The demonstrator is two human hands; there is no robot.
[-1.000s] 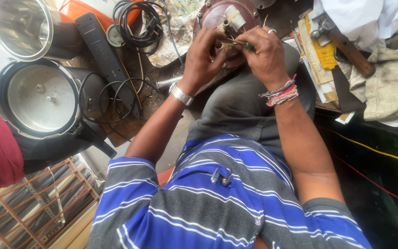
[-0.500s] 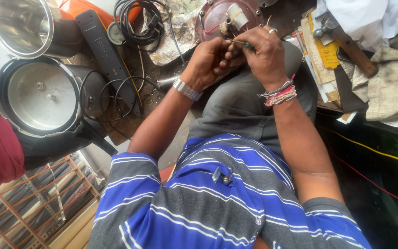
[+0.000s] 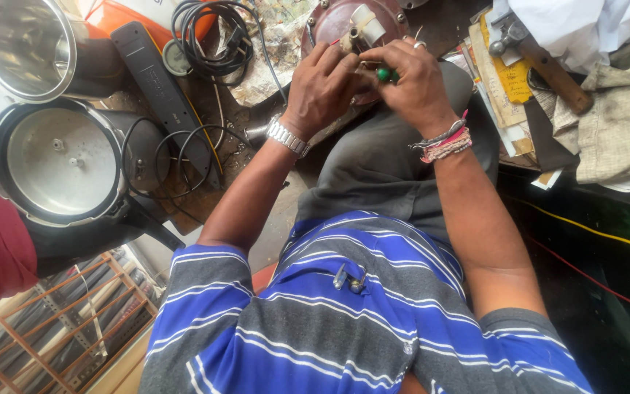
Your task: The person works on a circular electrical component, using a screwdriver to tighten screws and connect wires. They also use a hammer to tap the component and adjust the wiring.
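My left hand [image 3: 324,86], with a metal watch on its wrist, and my right hand [image 3: 410,84], with bead bracelets, meet over a round reddish-brown appliance base [image 3: 344,18] resting on my knee. A white part [image 3: 367,23] sticks up from that base just beyond my fingers. My right hand's fingers are closed around a small green-handled tool [image 3: 386,74]. My left hand's fingers pinch something small against the base; what it is stays hidden.
A steel pot [image 3: 20,44] and an open cooker body [image 3: 60,164] sit at the left. A black bar [image 3: 165,91] and coiled black cable [image 3: 209,33] lie beside them. A hammer [image 3: 541,62], papers and cloth are at the right.
Both hands have closed in tighter over the appliance base, the left hand's fingers curling in towards the right hand. The view has shifted slightly.
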